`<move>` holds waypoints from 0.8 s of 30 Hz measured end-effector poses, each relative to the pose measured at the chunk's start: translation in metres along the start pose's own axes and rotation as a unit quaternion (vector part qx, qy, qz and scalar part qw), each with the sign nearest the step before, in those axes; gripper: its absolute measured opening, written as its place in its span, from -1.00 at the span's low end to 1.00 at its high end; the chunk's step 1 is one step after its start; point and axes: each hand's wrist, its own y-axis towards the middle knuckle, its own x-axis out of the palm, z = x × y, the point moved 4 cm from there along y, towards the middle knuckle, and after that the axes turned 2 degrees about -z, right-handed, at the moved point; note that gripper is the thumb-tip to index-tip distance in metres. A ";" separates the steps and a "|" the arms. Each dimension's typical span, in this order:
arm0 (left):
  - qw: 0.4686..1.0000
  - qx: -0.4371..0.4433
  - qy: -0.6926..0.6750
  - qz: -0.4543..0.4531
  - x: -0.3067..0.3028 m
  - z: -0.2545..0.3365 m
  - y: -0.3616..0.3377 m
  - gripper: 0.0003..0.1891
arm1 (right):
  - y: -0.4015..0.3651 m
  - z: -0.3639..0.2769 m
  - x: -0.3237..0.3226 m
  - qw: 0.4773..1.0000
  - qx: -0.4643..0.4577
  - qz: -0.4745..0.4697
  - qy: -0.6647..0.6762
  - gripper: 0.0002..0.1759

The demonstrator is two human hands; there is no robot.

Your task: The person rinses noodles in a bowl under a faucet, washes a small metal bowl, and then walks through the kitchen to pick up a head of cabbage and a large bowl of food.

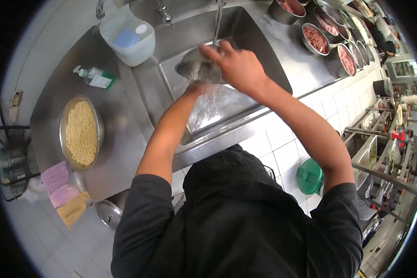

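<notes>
A metal bowl (185,69) is tilted over the sink (164,85), under a running stream of water (217,28). My right hand (238,65) is at the bowl's far right side, with bent fingers over its rim. At the near rim is my left hand (200,87), blurred by motion, its fingers mostly hidden; I cannot tell whether they grip the bowl. Water splashes across the sink bottom below both hands.
Left of the sink stand a bowl of noodles (82,134), a soap pump bottle (95,77) and a cut-open plastic jug (129,39). Pink cloths (58,183) hang at the counter's edge. Several pots of raw meat (315,39) line the right counter. A green lid (310,176) is low on the right.
</notes>
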 end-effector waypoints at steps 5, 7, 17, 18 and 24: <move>0.988 -0.030 0.049 -0.142 -0.031 0.048 -0.005 -0.64 | -0.042 0.022 0.004 0.995 0.102 0.005 0.011 -0.28; 0.993 0.011 0.060 -0.100 -0.054 0.054 0.009 -0.69 | -0.070 0.049 0.008 0.977 0.207 0.028 0.050 -0.23; 0.669 -0.071 -0.731 0.109 -0.199 0.091 0.075 -0.48 | -0.278 0.124 -0.017 0.768 0.512 0.290 0.254 -0.50; 0.656 -0.099 -0.737 0.129 -0.202 0.082 0.088 -0.51 | -0.293 0.114 -0.027 0.651 0.590 0.279 0.387 -0.51; 0.667 0.018 -0.735 0.120 -0.218 0.061 0.133 -0.53 | -0.417 0.096 -0.046 0.476 0.679 0.398 0.392 -0.62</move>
